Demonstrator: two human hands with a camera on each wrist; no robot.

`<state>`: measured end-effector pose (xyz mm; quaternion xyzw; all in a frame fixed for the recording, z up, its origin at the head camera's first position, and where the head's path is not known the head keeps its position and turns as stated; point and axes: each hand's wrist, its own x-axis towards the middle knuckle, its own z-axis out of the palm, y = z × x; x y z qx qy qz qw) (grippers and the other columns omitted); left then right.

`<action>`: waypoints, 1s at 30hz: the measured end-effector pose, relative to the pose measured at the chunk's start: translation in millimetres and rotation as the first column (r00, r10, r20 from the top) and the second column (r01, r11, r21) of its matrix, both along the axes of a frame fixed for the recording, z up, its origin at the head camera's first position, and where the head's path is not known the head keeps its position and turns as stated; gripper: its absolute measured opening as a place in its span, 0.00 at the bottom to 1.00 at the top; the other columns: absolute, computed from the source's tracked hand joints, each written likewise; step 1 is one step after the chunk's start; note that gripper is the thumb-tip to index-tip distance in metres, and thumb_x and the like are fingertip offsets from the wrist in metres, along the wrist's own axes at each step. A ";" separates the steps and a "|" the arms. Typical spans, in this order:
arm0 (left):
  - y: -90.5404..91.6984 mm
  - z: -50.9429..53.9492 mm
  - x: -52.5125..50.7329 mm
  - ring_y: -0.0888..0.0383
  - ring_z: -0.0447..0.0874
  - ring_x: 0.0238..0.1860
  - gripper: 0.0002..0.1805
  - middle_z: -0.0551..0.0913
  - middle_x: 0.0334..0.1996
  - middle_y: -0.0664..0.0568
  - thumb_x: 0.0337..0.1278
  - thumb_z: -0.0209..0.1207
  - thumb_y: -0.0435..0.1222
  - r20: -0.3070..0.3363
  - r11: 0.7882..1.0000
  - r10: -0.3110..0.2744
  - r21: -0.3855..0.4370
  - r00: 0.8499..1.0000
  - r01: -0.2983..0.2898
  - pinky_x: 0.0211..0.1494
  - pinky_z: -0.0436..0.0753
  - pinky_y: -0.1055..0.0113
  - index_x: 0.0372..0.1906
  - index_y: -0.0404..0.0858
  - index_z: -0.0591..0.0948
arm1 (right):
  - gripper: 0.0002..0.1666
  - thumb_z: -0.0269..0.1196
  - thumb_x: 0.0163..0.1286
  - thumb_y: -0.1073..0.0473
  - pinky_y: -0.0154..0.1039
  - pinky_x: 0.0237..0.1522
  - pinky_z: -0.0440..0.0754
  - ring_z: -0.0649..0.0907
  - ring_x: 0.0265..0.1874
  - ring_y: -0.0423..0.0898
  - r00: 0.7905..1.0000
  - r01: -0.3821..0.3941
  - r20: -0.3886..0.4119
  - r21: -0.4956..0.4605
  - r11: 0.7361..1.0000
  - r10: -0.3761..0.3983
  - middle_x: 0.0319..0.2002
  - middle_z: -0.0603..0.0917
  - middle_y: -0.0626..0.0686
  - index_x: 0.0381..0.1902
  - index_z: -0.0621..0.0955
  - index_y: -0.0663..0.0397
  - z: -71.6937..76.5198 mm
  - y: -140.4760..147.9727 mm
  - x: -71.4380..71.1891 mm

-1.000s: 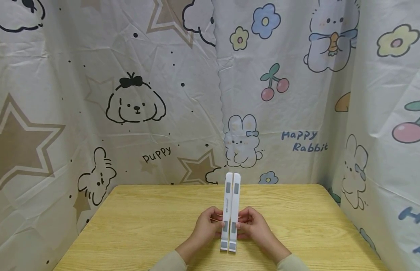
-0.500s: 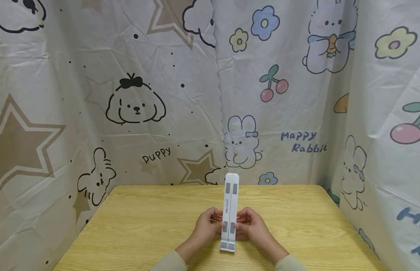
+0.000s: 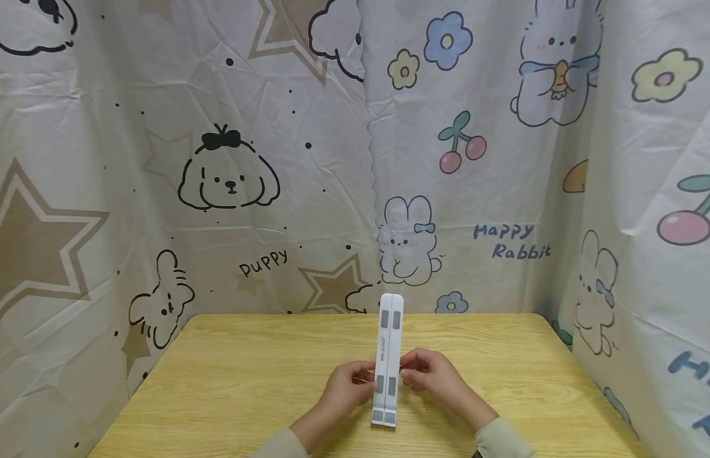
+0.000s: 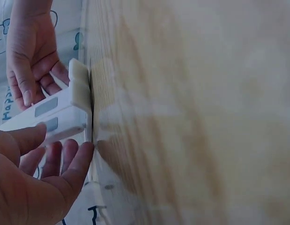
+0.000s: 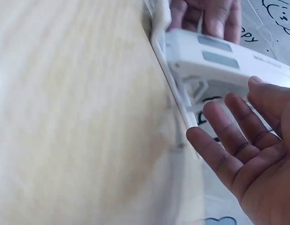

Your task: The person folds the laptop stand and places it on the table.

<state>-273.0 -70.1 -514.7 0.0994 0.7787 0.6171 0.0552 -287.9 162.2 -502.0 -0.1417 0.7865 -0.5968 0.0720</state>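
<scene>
On the creased cloth backdrop [image 3: 332, 184], "Puppy" is lettered in black at the left and "Happy Rabbit" in blue at the right; larger blue letters at the right edge are cut off. Printing on one rail of the white laptop stand [image 3: 392, 350] is too small to read. The stand has two smooth, narrow rails with rounded upper ends, set side by side, and six grey rectangular pads [image 3: 392, 386], three per rail. It stands tilted on the wood-grained table [image 3: 246, 369], a strut visible beneath. The left hand [image 3: 342, 389] grips the left rail, thumb by a pad, fingers curled below. The right hand [image 3: 438, 375] is beside the right rail, its fingers spread and lightly bent, holding nothing; whether its thumb tip touches, I cannot tell.
</scene>
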 end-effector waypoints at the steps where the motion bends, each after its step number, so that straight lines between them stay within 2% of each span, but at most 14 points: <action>1: -0.7 -0.6 1.2 0.57 0.82 0.39 0.22 0.85 0.39 0.48 0.56 0.69 0.25 0.002 1.000 -0.016 -0.010 1.000 0.016 0.37 0.86 0.68 0.58 0.32 0.83 | 0.15 0.67 0.71 0.61 0.45 0.38 0.89 0.86 0.38 0.48 1.000 -0.008 -0.019 0.031 0.999 0.008 0.43 0.87 0.60 0.52 0.82 0.65 3.9 3.5 -1.9; 4: -2.2 -1.9 5.7 0.55 0.83 0.42 0.29 0.84 0.41 0.48 0.53 0.71 0.25 -0.003 0.997 -0.060 -0.040 0.998 0.060 0.40 0.86 0.68 0.62 0.31 0.80 | 0.18 0.66 0.72 0.61 0.43 0.40 0.88 0.86 0.41 0.48 0.996 -0.013 -0.091 0.108 0.994 0.023 0.47 0.87 0.61 0.56 0.81 0.64 16.4 13.3 -9.7; 7: -3.7 -2.9 10.2 0.52 0.83 0.45 0.33 0.83 0.44 0.47 0.49 0.73 0.24 -0.038 0.994 -0.092 -0.069 0.995 0.089 0.47 0.86 0.65 0.65 0.29 0.78 | 0.21 0.67 0.72 0.59 0.39 0.41 0.87 0.86 0.42 0.47 0.987 0.013 -0.162 0.174 0.985 0.016 0.49 0.87 0.59 0.59 0.81 0.61 29.3 21.8 -19.7; 10: -4.8 -3.5 15.4 0.50 0.82 0.47 0.36 0.83 0.46 0.47 0.46 0.74 0.23 -0.043 0.991 -0.105 -0.092 0.993 0.101 0.51 0.86 0.60 0.66 0.28 0.77 | 0.23 0.68 0.71 0.57 0.38 0.45 0.87 0.86 0.45 0.46 0.979 0.044 -0.203 0.224 0.974 0.002 0.51 0.87 0.56 0.61 0.81 0.55 43.2 28.2 -29.0; 13: -5.2 -4.0 20.2 0.50 0.81 0.47 0.39 0.82 0.47 0.47 0.41 0.74 0.21 -0.026 0.989 -0.114 -0.094 0.993 0.111 0.52 0.86 0.57 0.66 0.27 0.76 | 0.25 0.69 0.70 0.57 0.41 0.50 0.87 0.86 0.49 0.49 0.975 0.054 -0.223 0.242 0.969 0.001 0.54 0.86 0.55 0.64 0.80 0.52 58.5 32.1 -37.1; 18: -6.5 -5.1 24.5 0.49 0.81 0.46 0.44 0.82 0.47 0.46 0.34 0.74 0.16 -0.039 0.988 -0.135 -0.080 0.990 0.132 0.49 0.87 0.59 0.66 0.24 0.75 | 0.29 0.68 0.71 0.59 0.47 0.56 0.86 0.83 0.59 0.57 0.966 -0.014 -0.248 0.223 0.975 0.070 0.63 0.81 0.57 0.69 0.77 0.51 84.1 31.2 -51.9; 22: -7.7 -6.5 25.2 0.50 0.82 0.45 0.44 0.82 0.47 0.46 0.32 0.74 0.15 -0.074 0.985 -0.148 -0.103 0.986 0.140 0.45 0.87 0.65 0.66 0.23 0.75 | 0.30 0.66 0.73 0.62 0.49 0.60 0.84 0.79 0.65 0.59 0.956 -0.074 -0.260 0.222 0.972 0.132 0.69 0.77 0.55 0.71 0.75 0.50 100.1 25.8 -63.6; 26: -7.2 -8.0 24.7 0.54 0.81 0.43 0.45 0.80 0.44 0.47 0.30 0.75 0.15 -0.123 0.978 -0.164 -0.146 0.979 0.146 0.43 0.85 0.69 0.65 0.23 0.76 | 0.31 0.63 0.74 0.65 0.53 0.63 0.81 0.78 0.66 0.60 0.947 -0.140 -0.254 0.226 0.964 0.197 0.71 0.75 0.55 0.73 0.74 0.48 107.7 20.3 -72.5; 30: -6.2 -7.2 25.2 0.56 0.80 0.42 0.44 0.79 0.43 0.48 0.29 0.75 0.15 -0.136 0.973 -0.169 -0.183 0.976 0.143 0.41 0.84 0.70 0.65 0.22 0.76 | 0.28 0.60 0.76 0.65 0.56 0.66 0.78 0.78 0.66 0.59 0.938 -0.189 -0.239 0.252 0.949 0.250 0.71 0.76 0.54 0.72 0.75 0.46 109.4 15.8 -76.0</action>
